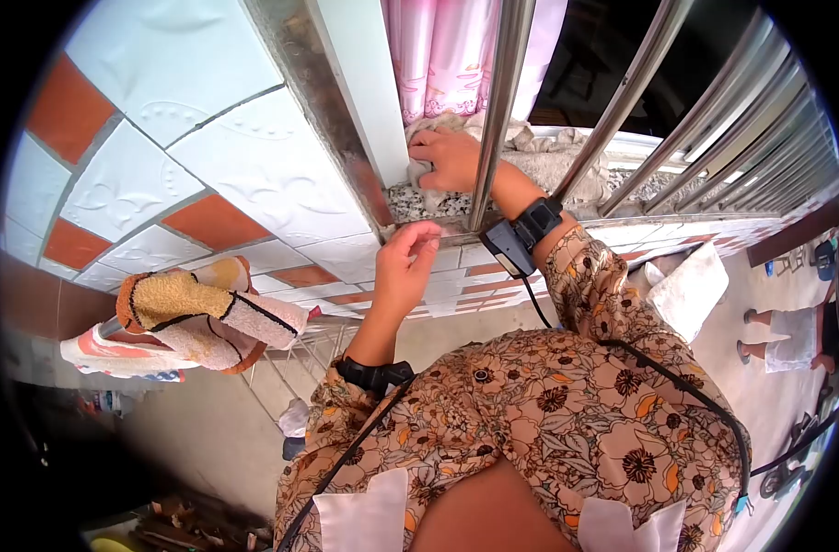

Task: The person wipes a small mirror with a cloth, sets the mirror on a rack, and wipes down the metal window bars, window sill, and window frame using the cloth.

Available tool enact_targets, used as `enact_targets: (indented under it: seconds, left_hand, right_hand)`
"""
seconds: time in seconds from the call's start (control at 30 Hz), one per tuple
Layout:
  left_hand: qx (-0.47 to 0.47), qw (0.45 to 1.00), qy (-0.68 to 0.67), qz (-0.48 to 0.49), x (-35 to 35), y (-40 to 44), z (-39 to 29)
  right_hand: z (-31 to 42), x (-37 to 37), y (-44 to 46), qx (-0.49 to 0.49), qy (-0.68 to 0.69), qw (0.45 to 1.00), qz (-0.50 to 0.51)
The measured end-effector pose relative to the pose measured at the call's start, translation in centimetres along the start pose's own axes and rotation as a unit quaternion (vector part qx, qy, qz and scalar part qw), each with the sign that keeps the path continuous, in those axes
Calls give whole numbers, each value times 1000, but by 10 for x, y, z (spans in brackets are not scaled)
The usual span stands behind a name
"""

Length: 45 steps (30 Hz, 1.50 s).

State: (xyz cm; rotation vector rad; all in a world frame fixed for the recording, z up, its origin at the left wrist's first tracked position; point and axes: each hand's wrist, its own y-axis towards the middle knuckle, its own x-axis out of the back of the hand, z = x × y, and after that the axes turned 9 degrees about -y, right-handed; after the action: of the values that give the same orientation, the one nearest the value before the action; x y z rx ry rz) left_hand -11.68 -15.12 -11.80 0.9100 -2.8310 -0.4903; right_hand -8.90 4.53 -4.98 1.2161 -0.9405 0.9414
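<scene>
My right hand [449, 158] reaches between the upright metal bars [504, 101] of a window. Its fingers are closed on a crumpled grey-beige rag [567, 166], pressed against the speckled stone sill [405, 204] beside the white window frame [369, 83]. More of the rag lies bunched along the sill behind the bars. Lower down, my left hand [405, 267] is at the outer edge of the sill, its fingers loosely bent and slightly apart. I see nothing in it. Both wrists wear black straps, with a boxy device [511, 244] on the right one.
A pink curtain [447, 55] hangs inside the window. Tiled wall [244, 166] runs on the left. Towels [189, 313] hang over a rack at lower left. A white cloth [691, 290] is at right, and another person [792, 336] stands farther off. Cables cross my patterned shirt.
</scene>
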Motion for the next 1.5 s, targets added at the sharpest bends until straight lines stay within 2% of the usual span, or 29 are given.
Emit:
enact_targets:
  seconds: [0.03,0.1,0.2,0.23,0.3,0.43,0.5,0.53,0.57,0.63,0.7,0.77,0.83,0.9,0.93,0.97,1.0,1.03,1.1,1.13,1.2,1.23,1.27,1.3,1.33,1.37,1.43,1.47,1.5]
  left_hand:
    - [3,1000,12,13,0,-1,-1]
    - [15,999,21,24,-3,3,-4]
    - [24,999,21,36,-7,9,0]
    - [22,999,18,43,-6,8,2]
    - [24,999,9,47,-4,6,3]
    - [32,998,-12,47,-2,1,3]
    - [37,998,-14,55,2,1,1]
    - [51,997,-16,64,2,0,1]
    - [53,996,-18,65,2,-2,1]
    - [29,998,-17,53,-3,1,2]
    - [40,998,-12,49,-4,6,4]
    - [55,997,-4,48,-7,3,6]
    - [25,998,-52,4,-14,5,9]
    - [43,998,-46,9,-17,7,4]
    - [31,999,-18,-18,-21,7,0]
    - [18,999,11,-44,-25,6,-6]
    - [22,999,16,-43,-27,7,-8]
    - [5,998,30,-46,-29,11,-10]
    - [-12,997,47,-55,-30,7,-15]
    - [-13,997,76,-31,-31,4,-19]
    - [-16,992,121,24,-33,-8,-24]
    - [-17,992,125,19,-38,-17,-27]
    - [25,991,117,55,-45,-27,-29]
    - [67,987,107,95,-51,-31,-26]
    - [68,983,88,145,-57,-42,-10]
    - [70,983,90,142,-67,-53,-2]
    - [218,948,74,219,-87,-71,11]
    - [221,947,76,219,-96,-77,26]
    - [252,941,76,212,-105,-83,39]
  right_hand:
    - [3,6,5,9,-65,993,103]
    - [6,3,12,23,-83,991,102]
    - [13,19,7,-64,-105,976,180]
    - [6,19,-2,-67,-103,976,180]
    - [-12,21,-23,-174,-162,954,182]
    - [-12,32,-35,-194,-221,937,190]
    - [-1,48,-36,-296,-142,943,52]
    - [-16,36,-34,-365,-155,917,49]
    - [-19,20,-33,-366,-155,916,51]
    - [-16,-3,-31,-404,-242,879,73]
    - [-11,4,-28,-385,-261,883,59]
    - [-18,6,-27,-280,-60,958,-7]
    - [-26,-4,-27,-264,-41,963,-28]
    - [-23,6,-30,-246,-15,967,-55]
    - [-22,10,-37,-231,115,966,-25]
    - [-15,16,-46,-210,244,947,5]
    - [-4,9,-58,-253,407,878,6]
    - [1,8,-70,-253,412,875,6]
    - [11,19,-90,-366,487,793,-2]
    - [19,26,-104,-388,488,782,22]
    - [10,5,-141,-330,520,779,113]
    - [8,-7,-162,-308,485,798,181]
    - [30,31,-181,-283,422,822,256]
    - [16,16,-200,-199,353,863,301]
    - [-5,-20,-226,-159,347,858,343]
    - [-14,-20,-247,-113,312,868,369]
    - [-30,-32,-279,-108,75,900,415]
    - [-36,-31,-294,-107,78,900,414]
    - [-41,-29,-307,-128,78,854,499]
